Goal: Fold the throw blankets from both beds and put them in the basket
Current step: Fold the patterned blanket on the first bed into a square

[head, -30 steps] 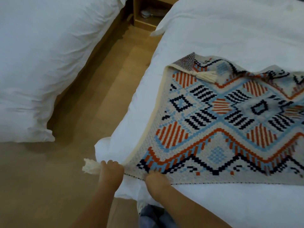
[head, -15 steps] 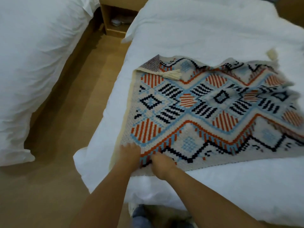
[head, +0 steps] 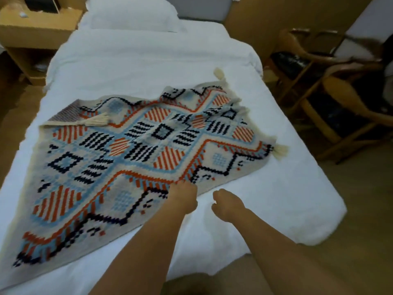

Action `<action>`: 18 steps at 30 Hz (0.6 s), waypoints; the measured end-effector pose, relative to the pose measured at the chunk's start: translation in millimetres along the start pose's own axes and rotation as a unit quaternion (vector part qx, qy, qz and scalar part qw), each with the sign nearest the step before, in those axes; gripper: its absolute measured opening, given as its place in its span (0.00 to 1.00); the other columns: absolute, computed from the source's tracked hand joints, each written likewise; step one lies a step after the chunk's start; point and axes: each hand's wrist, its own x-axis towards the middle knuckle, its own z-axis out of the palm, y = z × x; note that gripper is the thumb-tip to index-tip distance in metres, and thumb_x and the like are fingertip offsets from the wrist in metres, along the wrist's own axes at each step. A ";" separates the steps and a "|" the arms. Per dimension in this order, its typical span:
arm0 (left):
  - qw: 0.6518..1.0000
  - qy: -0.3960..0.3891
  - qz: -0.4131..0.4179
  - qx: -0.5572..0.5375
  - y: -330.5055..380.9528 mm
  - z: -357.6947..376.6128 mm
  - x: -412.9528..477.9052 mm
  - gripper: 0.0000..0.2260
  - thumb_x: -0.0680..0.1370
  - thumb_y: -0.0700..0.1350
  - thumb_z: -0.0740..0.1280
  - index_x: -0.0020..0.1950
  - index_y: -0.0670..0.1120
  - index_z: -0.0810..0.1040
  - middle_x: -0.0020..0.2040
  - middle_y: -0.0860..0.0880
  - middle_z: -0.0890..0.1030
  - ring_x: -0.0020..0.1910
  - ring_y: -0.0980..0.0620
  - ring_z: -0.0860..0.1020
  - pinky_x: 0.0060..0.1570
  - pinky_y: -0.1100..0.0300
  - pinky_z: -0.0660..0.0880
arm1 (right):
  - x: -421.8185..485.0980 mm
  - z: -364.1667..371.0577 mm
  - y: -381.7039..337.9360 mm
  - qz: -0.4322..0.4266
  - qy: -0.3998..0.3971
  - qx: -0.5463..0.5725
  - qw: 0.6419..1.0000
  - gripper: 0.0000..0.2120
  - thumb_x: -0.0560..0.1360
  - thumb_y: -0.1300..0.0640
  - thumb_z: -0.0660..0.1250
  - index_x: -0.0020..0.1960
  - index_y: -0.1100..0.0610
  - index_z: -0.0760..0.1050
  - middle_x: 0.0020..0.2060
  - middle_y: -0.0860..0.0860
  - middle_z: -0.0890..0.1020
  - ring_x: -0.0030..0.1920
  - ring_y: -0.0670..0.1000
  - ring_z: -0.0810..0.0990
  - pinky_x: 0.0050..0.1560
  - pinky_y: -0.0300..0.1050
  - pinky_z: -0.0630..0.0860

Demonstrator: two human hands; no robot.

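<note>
Looking down on a throw blanket (head: 136,158) spread pattern-up across a white bed (head: 276,199), skewed, with corners toward about 1, 3, 8 and 10 o'clock. Woven in orange, pale blue and navy diamonds, stripes and zigzags on a cream ground. Folded back at the 10 o'clock corner, baring a duller underside and laying a cream tassel (head: 97,121) over the pattern. Finished with a second tassel (head: 219,74) at the 1 o'clock corner and a third tassel (head: 280,152) at the 3 o'clock corner, both resting on the bedding. Rumpled into low ridges toward 1 o'clock, flatter elsewhere. Reaching in from 6 o'clock with the left hand (head: 184,198), set on the blanket's near hem, fingers curled down tight and seemingly pinching the fabric, fingertips hidden under the knuckles. Reaching in beside it, toward 5 o'clock, with the right hand (head: 227,204), apart from the left and just off the hem over bare white bedding, fingers curled in narrow, thumb out, holding nothing visible. Beyond the blanket at 12 o'clock, a white pillow (head: 131,13) at the head of the bed. At 11 o'clock, a wooden nightstand (head: 40,28) topped with small items too blurred to read. At 2 to 3 o'clock, wooden chairs (head: 340,107) with dark seats on a tan floor (head: 361,209).
</note>
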 end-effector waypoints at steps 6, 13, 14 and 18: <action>0.998 -0.011 0.050 0.031 95.6 -44.3 48.4 0.18 0.80 0.47 0.56 0.69 0.42 0.64 0.67 0.41 0.67 0.64 0.41 0.68 0.64 0.47 0.66 | -12.5 -41.0 111.1 0.061 0.028 -0.015 0.998 0.08 0.79 0.59 0.56 0.55 0.58 0.70 0.60 0.57 0.72 0.58 0.57 0.73 0.56 0.47 0.70; 0.997 -0.027 0.068 0.029 141.0 -47.3 126.2 0.15 0.80 0.45 0.56 0.65 0.42 0.67 0.63 0.41 0.70 0.59 0.41 0.71 0.58 0.49 0.68 | 33.3 -59.8 176.5 0.069 0.033 -0.001 0.997 0.13 0.78 0.59 0.56 0.60 0.61 0.69 0.60 0.57 0.71 0.59 0.56 0.72 0.56 0.47 0.70; 0.997 -0.031 0.066 0.028 145.1 -45.2 141.3 0.15 0.80 0.45 0.56 0.66 0.42 0.66 0.64 0.41 0.70 0.60 0.42 0.71 0.59 0.48 0.68 | 44.0 -60.9 185.3 0.070 0.034 0.006 0.997 0.13 0.78 0.59 0.56 0.60 0.61 0.69 0.60 0.57 0.71 0.59 0.56 0.72 0.56 0.47 0.70; 0.995 -0.061 0.068 0.027 162.4 -39.5 187.0 0.16 0.80 0.46 0.57 0.66 0.43 0.67 0.63 0.42 0.70 0.60 0.42 0.71 0.58 0.49 0.69 | 74.8 -67.9 218.9 0.079 0.020 0.021 0.996 0.13 0.78 0.59 0.56 0.61 0.61 0.69 0.60 0.56 0.71 0.59 0.55 0.72 0.57 0.47 0.71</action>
